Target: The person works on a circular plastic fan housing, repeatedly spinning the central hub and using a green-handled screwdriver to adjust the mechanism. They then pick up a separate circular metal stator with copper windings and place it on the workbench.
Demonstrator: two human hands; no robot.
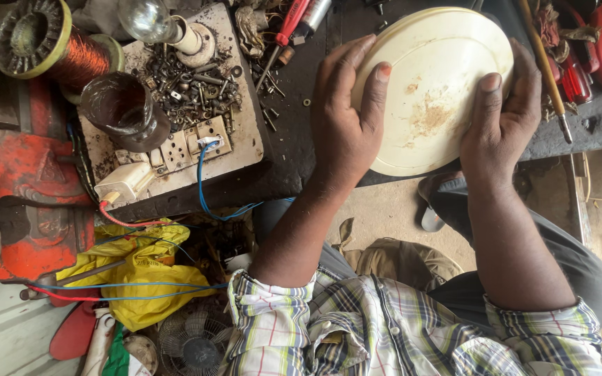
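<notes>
Table (pixel 294 150) space is crowded by a red vise (pixel 26 202) and a switchboard (pixel 196 136). Cream round cover (pixel 433 83) is gripped at both edges by left hand (pixel 346 122) and right hand (pixel 499 122), unopened, over the table edge.

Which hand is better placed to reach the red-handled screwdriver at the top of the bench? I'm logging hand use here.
Probably the left hand: it grips the cream round cover on the side nearest the screwdriver. The right hand holds the far edge.
</notes>
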